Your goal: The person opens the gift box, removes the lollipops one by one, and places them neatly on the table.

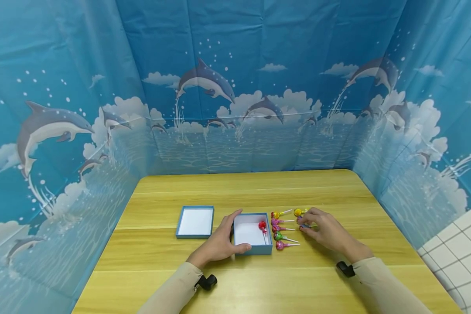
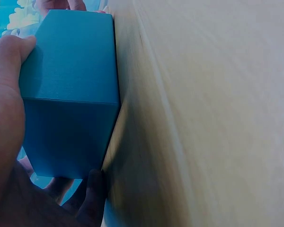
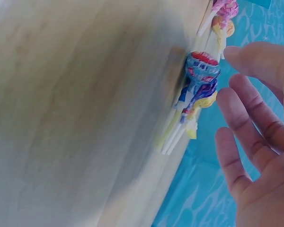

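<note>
A small open blue box sits near the table's front, with one red lollipop inside it. My left hand grips the box's left side, thumb at the far corner and fingers along the near wall; the left wrist view shows the box held between thumb and fingers. Several wrapped lollipops lie in a row just right of the box. My right hand hovers over a few more lollipops; in the right wrist view its fingers are spread, close to a blue-red lollipop without touching it.
The box's blue lid lies open side up to the left of the box. The wooden table is walled by a blue dolphin-print curtain on three sides. A tiled floor shows at the right.
</note>
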Motion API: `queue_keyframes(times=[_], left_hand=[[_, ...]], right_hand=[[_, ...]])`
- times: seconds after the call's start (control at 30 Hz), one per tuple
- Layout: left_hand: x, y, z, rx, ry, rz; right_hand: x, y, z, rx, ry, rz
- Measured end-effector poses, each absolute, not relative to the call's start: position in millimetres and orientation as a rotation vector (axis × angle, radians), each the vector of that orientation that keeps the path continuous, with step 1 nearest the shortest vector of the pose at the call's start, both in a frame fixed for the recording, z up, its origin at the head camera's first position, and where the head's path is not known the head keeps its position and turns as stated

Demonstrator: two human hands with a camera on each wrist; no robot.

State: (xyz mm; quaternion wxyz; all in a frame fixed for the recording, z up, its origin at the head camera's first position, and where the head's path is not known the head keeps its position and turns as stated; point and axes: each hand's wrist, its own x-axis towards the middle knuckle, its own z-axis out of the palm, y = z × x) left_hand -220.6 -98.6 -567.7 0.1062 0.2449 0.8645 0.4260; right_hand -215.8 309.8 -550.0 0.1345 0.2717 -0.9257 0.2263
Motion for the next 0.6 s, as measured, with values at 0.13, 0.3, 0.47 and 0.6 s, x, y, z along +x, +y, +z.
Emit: queue_keyframes(times=[0.13,0.3,0.47,0.6], left_hand=[[-221,-99,-568,0.721,2.546,1.256],[-220,-99,-568,0.721,2.55,1.252],[-220,-98,-568,0.72,2.552,1.246],[-219,-98,-567,0.717,2.551,1.246]], right_hand=[[-215,305,-546,0.786,-2.688,0.656],[-215,300,-543,0.801,-2.676,0.65],[-216,294,-539,0.829,-2.666,0.666],[-218,289,-537,0.863,-2.645,0.667]])
